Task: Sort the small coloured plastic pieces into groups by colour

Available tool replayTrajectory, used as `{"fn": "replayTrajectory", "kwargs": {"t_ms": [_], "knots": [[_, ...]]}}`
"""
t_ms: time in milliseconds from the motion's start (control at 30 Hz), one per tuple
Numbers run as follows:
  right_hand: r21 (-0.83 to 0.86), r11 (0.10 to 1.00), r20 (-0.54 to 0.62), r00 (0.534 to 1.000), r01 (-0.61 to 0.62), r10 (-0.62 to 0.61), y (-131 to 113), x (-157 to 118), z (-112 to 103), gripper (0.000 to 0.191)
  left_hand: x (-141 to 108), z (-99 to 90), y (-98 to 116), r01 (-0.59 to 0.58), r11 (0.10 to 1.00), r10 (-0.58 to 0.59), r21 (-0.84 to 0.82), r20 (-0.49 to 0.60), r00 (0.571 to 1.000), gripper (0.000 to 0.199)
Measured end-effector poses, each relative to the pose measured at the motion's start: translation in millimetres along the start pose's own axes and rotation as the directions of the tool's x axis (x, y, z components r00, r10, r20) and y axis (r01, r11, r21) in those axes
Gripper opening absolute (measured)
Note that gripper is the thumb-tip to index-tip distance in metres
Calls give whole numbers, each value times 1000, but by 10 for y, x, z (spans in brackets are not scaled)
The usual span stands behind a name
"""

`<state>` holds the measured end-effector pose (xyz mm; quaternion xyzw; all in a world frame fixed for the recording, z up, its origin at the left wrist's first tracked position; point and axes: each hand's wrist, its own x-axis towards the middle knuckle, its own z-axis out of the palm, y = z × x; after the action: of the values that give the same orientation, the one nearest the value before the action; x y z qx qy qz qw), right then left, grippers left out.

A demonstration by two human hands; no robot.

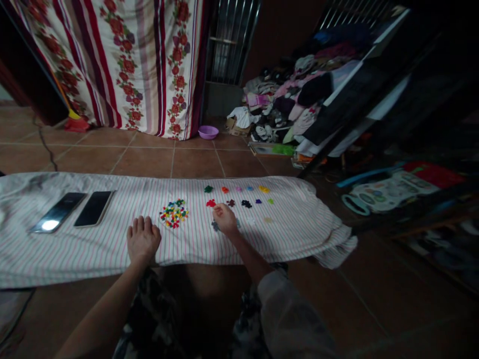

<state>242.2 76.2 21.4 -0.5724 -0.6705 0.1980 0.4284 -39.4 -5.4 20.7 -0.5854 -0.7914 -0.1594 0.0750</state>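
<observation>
My left hand [142, 239] lies flat on the striped cloth [123, 254], palm down, just left of a mixed pile of small coloured pieces [174, 213]. Above the sorted heaps, my right hand [226, 219] has its fingers pinched together; anything between them is too small to make out. Its fingertips are closest to a red heap [211, 203]. Nearby lie brown pieces [231, 203], black pieces [246, 204] and a dark grey heap [215, 226], partly behind the hand. Green [208, 189], orange [225, 189] and yellow [264, 189] heaps form part of the far row.
Two phones [60, 212] [94, 208] rest on the cloth at the left. Beyond it, a purple basin [208, 132] stands on the tiled floor by a flowered curtain [149, 65]. Clothes [292, 94] are heaped at the back right. A red dustpan [77, 124] is at the back left.
</observation>
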Motion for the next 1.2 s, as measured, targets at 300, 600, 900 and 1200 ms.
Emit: {"fn": "replayTrajectory", "kwargs": {"t_ms": [300,600,900,1200], "knots": [[-163,953,-392,903,-254,174,858,-207,-1132,27,-19,-76,24,-19,1000,19,25,0,1000,52],[-270,846,-470,830,-460,302,1312,-323,-1583,32,-17,-34,8,-18,1000,18,19,-11,1000,53],[-304,821,-409,845,-483,345,1379,-307,-1559,35,-12,-83,30,-15,999,15,33,20,1000,53],[-307,869,-345,897,-388,278,1359,-389,-1557,36,-19,-93,34,-28,999,28,41,10,1000,54]]}}
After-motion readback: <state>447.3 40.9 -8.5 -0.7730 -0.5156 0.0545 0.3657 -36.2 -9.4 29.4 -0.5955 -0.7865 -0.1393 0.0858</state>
